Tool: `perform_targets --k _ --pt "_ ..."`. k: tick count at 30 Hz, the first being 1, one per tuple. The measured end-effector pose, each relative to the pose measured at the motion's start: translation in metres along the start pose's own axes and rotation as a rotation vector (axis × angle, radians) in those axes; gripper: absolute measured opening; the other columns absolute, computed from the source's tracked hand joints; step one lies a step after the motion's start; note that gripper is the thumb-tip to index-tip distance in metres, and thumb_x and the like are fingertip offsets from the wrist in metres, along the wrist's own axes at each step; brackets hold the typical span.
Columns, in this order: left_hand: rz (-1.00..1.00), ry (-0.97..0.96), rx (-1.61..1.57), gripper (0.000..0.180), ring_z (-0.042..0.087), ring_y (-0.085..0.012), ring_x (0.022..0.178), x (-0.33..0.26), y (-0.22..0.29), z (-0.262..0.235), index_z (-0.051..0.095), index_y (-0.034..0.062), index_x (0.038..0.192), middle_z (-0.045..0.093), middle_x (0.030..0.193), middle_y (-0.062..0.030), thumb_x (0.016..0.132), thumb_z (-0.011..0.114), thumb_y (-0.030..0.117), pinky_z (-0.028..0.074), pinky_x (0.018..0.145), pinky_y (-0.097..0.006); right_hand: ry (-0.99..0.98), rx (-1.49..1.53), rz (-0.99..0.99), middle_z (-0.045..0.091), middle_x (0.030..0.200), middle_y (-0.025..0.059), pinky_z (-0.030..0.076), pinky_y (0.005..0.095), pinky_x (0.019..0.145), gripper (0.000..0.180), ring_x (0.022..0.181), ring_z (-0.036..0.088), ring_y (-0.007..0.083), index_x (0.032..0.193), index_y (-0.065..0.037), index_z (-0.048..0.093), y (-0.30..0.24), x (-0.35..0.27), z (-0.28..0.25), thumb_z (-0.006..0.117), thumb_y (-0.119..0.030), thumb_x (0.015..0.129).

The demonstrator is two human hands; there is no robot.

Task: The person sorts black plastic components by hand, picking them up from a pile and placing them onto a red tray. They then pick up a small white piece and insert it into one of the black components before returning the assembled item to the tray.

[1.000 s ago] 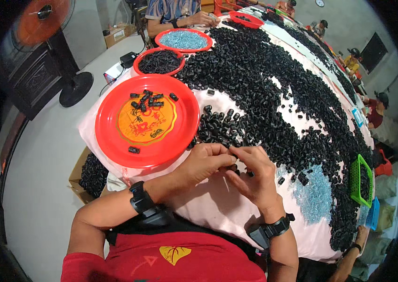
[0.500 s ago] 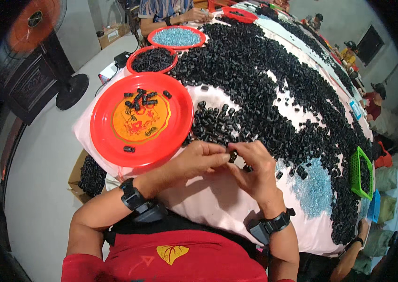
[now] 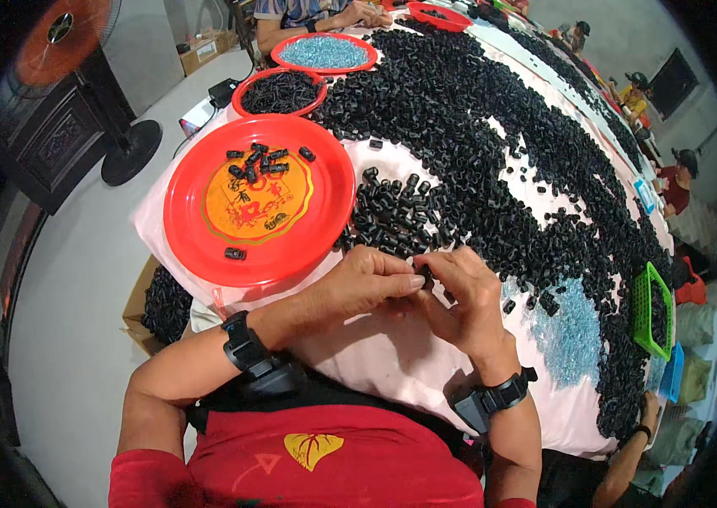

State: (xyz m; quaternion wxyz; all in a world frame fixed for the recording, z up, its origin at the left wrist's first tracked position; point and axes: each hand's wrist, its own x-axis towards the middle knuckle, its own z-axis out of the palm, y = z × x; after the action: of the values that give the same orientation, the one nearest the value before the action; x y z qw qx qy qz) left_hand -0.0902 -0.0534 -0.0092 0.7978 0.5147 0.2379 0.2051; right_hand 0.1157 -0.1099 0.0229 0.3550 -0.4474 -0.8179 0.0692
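Observation:
My left hand and my right hand meet over the near edge of the table. Their thumbs and fingertips pinch a small black plastic piece between them, mostly covered by the fingers. Just beyond the hands lies a loose heap of small black plastic pieces. To the left, a large red round tray holds a cluster of black cylinder-like assembled pieces, with one lying apart near its front rim. Other black pieces lie next to my right hand.
Black pieces cover much of the pink cloth. Shiny bluish bits lie at right by a green basket. Smaller red trays hold black pins and bluish bits. A pedestal fan stands left. Other people sit around the table.
The fingertips have closed further over the black piece, which shows less than before. Both hands stay in nearly the same place. The view has shifted slightly.

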Motion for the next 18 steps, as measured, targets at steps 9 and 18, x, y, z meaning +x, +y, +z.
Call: perform_targets --k 9,18 --pt "0.049 0.003 -0.068 0.034 0.066 -0.0075 0.078 0.001 -0.01 0.002 0.078 0.0045 0.103 0.076 0.09 -0.0027 0.103 0.065 0.035 0.051 0.07 -0.023 0.019 0.104 -0.006 0.071 0.101 0.0146 0.054 0.0382 0.074 0.045 0.086 0.066 0.0323 0.112 -0.001 0.071 0.0 0.001 0.0 0.083 -0.001 0.07" --pt "-0.003 -0.001 -0.087 0.03 0.07 -0.0096 0.083 -0.001 0.0 0.004 0.076 0.0022 0.103 0.075 0.095 -0.0043 0.104 0.064 0.029 0.056 0.076 -0.025 0.001 0.065 0.011 0.069 0.089 0.0146 0.052 0.039 0.07 0.037 0.076 0.064 0.0313 0.107 0.0 0.07 -0.004 0.002 -0.002 0.082 -0.001 0.072"
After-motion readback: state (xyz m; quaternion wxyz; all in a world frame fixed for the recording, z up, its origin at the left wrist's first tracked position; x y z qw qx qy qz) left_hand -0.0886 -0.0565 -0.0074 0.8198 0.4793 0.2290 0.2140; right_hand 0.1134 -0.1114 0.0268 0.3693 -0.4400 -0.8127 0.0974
